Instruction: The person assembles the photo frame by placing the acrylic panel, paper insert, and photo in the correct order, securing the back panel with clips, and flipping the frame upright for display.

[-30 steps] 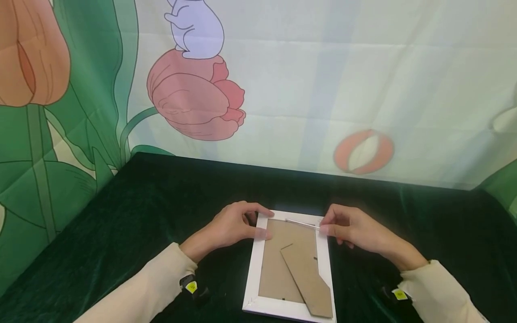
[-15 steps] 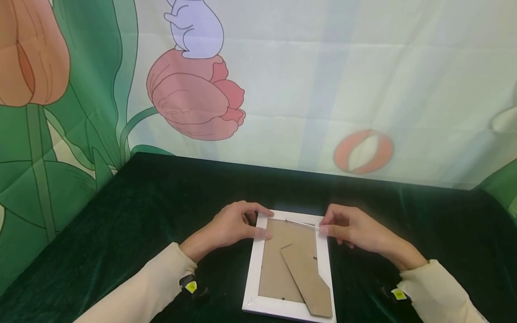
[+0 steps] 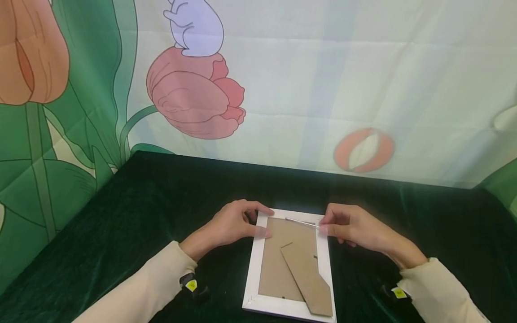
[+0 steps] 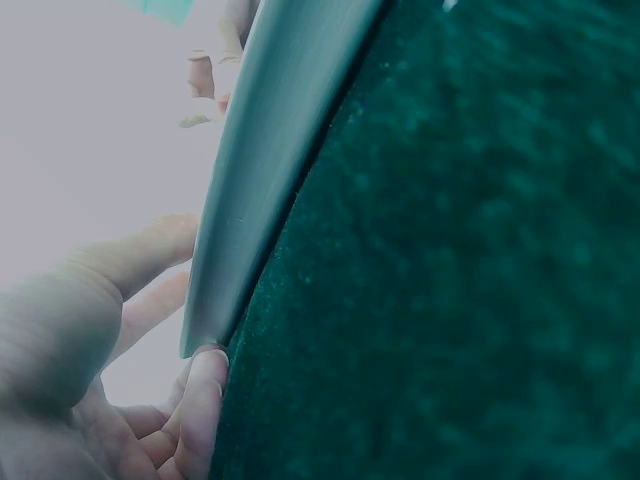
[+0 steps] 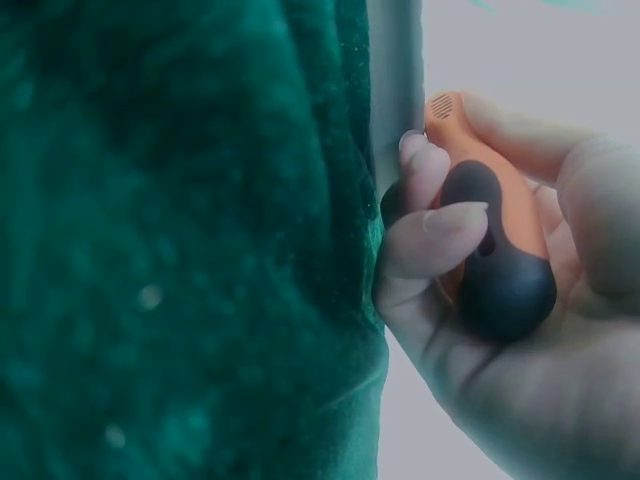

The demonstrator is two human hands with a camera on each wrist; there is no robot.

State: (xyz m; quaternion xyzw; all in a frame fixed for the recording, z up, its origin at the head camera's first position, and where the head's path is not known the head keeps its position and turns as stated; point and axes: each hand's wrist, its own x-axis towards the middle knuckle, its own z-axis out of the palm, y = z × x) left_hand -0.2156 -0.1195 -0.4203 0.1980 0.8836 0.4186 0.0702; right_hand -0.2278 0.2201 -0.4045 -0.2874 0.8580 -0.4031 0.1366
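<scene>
A white picture frame (image 3: 253, 269) lies back side up, with a brown backing board (image 3: 278, 273) and an angled brown stand flap (image 3: 308, 282). My left hand (image 3: 236, 224) grips its upper left corner, thumb on the backing's edge; the left wrist view shows my left hand (image 4: 110, 340) at the corner of the frame's side (image 4: 260, 150). My right hand (image 3: 359, 229) curls round an orange and black handle (image 5: 510, 220), plain in the right wrist view. The tool's thin metal shaft (image 3: 300, 222) crosses the frame's top right, its tip near the backing's upper edge.
Dark green velvet (image 3: 181, 188) covers the table. Behind it hangs a cloth (image 3: 282, 89) printed with tulips, a rabbit and a ball. Both wrists carry black straps with small yellow tags.
</scene>
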